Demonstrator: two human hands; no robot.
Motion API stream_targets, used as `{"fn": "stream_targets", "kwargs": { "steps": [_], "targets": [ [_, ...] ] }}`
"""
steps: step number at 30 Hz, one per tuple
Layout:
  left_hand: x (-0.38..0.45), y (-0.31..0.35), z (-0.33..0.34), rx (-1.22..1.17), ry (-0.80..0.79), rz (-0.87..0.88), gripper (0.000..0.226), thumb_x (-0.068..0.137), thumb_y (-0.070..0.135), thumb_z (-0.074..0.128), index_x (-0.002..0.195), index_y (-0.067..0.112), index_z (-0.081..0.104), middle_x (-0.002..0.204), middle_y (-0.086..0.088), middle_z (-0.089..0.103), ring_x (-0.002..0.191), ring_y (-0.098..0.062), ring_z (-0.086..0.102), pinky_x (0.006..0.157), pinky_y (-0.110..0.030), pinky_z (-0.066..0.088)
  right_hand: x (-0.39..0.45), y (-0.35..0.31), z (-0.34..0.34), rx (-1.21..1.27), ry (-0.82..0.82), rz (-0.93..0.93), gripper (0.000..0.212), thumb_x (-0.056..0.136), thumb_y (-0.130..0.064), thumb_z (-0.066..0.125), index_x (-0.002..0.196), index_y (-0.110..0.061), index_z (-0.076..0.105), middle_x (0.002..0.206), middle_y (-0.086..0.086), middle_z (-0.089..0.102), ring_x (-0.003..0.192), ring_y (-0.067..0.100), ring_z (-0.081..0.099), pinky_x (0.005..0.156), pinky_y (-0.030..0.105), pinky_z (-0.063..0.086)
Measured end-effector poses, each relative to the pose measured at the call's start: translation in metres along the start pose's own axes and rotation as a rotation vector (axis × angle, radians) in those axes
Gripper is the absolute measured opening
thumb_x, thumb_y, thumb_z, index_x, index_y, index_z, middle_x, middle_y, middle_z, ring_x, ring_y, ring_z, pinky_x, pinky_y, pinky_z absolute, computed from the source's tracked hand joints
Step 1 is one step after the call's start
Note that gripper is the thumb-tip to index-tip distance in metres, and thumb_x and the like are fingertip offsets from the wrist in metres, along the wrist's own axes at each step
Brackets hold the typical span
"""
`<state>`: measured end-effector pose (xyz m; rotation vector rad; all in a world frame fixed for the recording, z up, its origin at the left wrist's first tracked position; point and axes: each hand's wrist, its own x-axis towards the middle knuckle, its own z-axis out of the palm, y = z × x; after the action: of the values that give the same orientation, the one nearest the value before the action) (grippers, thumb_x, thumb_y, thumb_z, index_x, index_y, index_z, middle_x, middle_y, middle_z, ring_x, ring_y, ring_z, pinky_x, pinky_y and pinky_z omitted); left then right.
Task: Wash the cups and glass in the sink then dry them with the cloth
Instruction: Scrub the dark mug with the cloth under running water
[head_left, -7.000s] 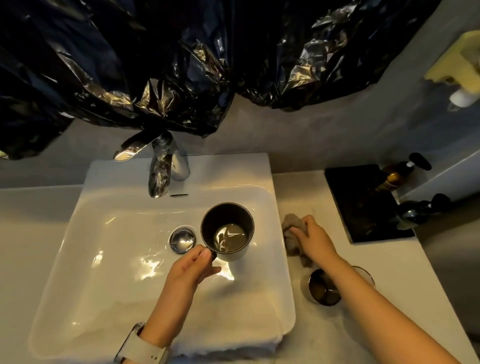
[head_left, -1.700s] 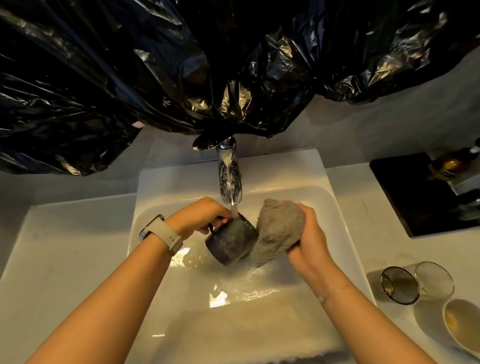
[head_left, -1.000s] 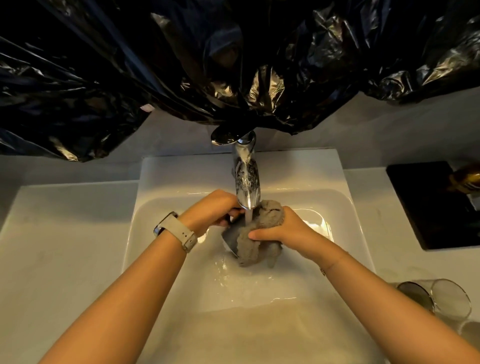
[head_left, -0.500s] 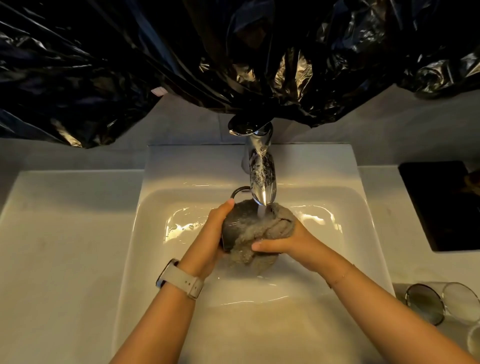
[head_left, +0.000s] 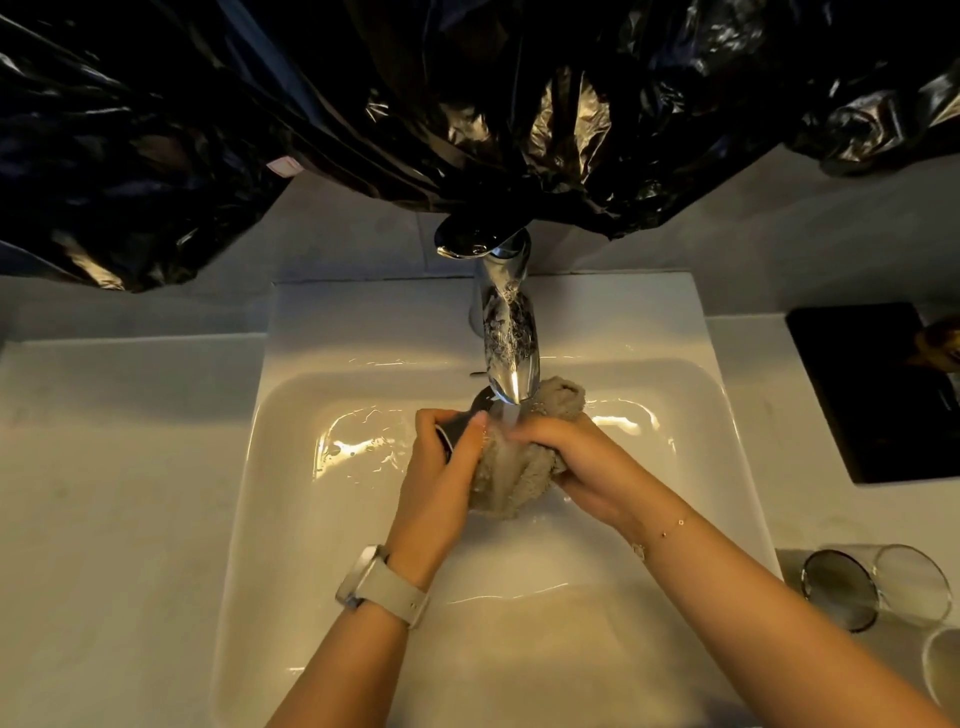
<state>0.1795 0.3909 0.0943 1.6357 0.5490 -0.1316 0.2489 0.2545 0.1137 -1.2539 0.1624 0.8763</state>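
1. Nearest to you, at the right edge of the table (head_left: 104, 519), a clear glass (head_left: 878, 587) lies on its side, its mouth turned left; just beside it, at the picture's edge, shows the pale rim of a cup (head_left: 943, 670), mostly cut off.
2. Your two forearms reach forward over the white sink (head_left: 311, 519); a pale watch (head_left: 382, 584) sits on your left wrist and a thin bracelet (head_left: 662, 532) on your right.
3. Your left hand (head_left: 441, 478) grips a dark cup (head_left: 457, 428) in the middle of the sink, thumb and fingers curled round its side. Most of the cup is hidden behind the hand and the cloth.
4. Your right hand (head_left: 571, 457) grips a grey cloth (head_left: 511, 470), fingers curled round it, and presses it against the cup. The cloth bunches over the cup's right side and hangs below both hands.
5. Water runs from the chrome tap (head_left: 509, 338) straight down onto the cloth between your hands, and the sink floor around them is wet and glinting.
6. Farther right on the table lies a black tray (head_left: 862, 395), with a brownish object at its far right edge, too cut off to identify.
7. Farthest off, crumpled black plastic sheeting (head_left: 363, 104) hangs along the wall above the tap.
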Motion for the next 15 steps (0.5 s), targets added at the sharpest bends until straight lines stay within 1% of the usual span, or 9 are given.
{"fn": "stream_targets", "kwargs": {
  "steps": [2,3,4,6,8,10,11,13,15],
  "targets": [
    [0.004,0.009,-0.001,-0.118,-0.048,-0.101,0.047,0.083,0.065,0.049,0.109,0.026,0.053,0.104,-0.009,0.069,0.09,-0.023,0.07,0.08,-0.042,0.058,-0.004,0.004,0.0,-0.058,-0.014,-0.112,0.028,0.08,-0.003,0.071,0.107,-0.004,0.069,0.103,0.014,0.073,0.097,0.027,0.07,0.08,0.032,0.056],
    [0.006,0.014,-0.003,-0.202,-0.102,-0.152,0.049,0.088,0.063,0.048,0.111,0.022,0.061,0.108,-0.018,0.07,0.092,-0.032,0.071,0.084,-0.05,0.058,-0.006,0.007,-0.001,-0.108,-0.032,-0.166,0.032,0.079,0.001,0.071,0.11,-0.001,0.067,0.104,0.014,0.073,0.098,0.027,0.07,0.081,0.032,0.056],
    [0.009,0.017,-0.006,-0.286,-0.147,-0.218,0.049,0.093,0.059,0.046,0.109,0.019,0.069,0.109,-0.022,0.071,0.092,-0.037,0.071,0.084,-0.052,0.057,-0.007,0.01,-0.003,-0.167,-0.051,-0.201,0.035,0.078,0.006,0.073,0.112,0.0,0.065,0.105,0.014,0.073,0.099,0.028,0.07,0.083,0.033,0.056],
    [0.013,0.021,-0.013,-0.45,-0.206,-0.393,0.048,0.098,0.051,0.045,0.105,0.014,0.074,0.104,-0.017,0.075,0.089,-0.032,0.074,0.077,-0.044,0.061,-0.01,0.013,-0.005,-0.284,-0.057,-0.215,0.042,0.072,0.008,0.077,0.11,-0.004,0.065,0.105,0.015,0.073,0.099,0.029,0.07,0.086,0.039,0.057],
    [0.014,0.016,-0.015,-0.462,-0.235,-0.449,0.049,0.097,0.053,0.045,0.111,0.013,0.07,0.106,-0.013,0.076,0.09,-0.027,0.075,0.077,-0.042,0.061,-0.01,0.014,-0.003,-0.295,-0.014,-0.204,0.041,0.07,0.006,0.079,0.106,-0.01,0.068,0.103,0.014,0.074,0.097,0.028,0.071,0.084,0.042,0.058],
    [0.008,0.005,-0.01,-0.368,-0.206,-0.312,0.051,0.094,0.06,0.049,0.126,0.021,0.056,0.119,-0.01,0.071,0.101,-0.025,0.073,0.086,-0.047,0.059,-0.007,0.014,0.002,-0.175,0.082,-0.19,0.032,0.072,0.004,0.077,0.098,-0.013,0.07,0.099,0.013,0.075,0.094,0.027,0.071,0.082,0.039,0.058],
    [0.003,-0.001,-0.008,-0.275,-0.181,-0.203,0.049,0.091,0.064,0.052,0.128,0.031,0.048,0.123,-0.004,0.068,0.105,-0.021,0.071,0.089,-0.047,0.058,-0.006,0.016,0.004,-0.096,0.128,-0.176,0.027,0.074,0.002,0.076,0.095,-0.015,0.072,0.096,0.012,0.075,0.092,0.027,0.071,0.081,0.038,0.058],
    [-0.003,-0.009,-0.005,-0.081,-0.101,-0.021,0.044,0.084,0.07,0.053,0.119,0.045,0.043,0.117,0.01,0.064,0.104,-0.012,0.068,0.088,-0.043,0.059,-0.003,0.018,0.005,-0.003,0.162,-0.155,0.017,0.077,-0.005,0.075,0.089,-0.017,0.074,0.093,0.011,0.075,0.09,0.027,0.071,0.082,0.039,0.055],
    [-0.003,-0.011,-0.003,-0.045,-0.043,0.032,0.039,0.084,0.069,0.05,0.114,0.045,0.043,0.11,0.01,0.065,0.098,-0.007,0.068,0.087,-0.042,0.059,-0.004,0.019,0.005,-0.054,0.125,-0.158,0.014,0.075,-0.013,0.075,0.089,-0.016,0.075,0.093,0.011,0.075,0.09,0.028,0.071,0.087,0.041,0.054]
  ]
}}
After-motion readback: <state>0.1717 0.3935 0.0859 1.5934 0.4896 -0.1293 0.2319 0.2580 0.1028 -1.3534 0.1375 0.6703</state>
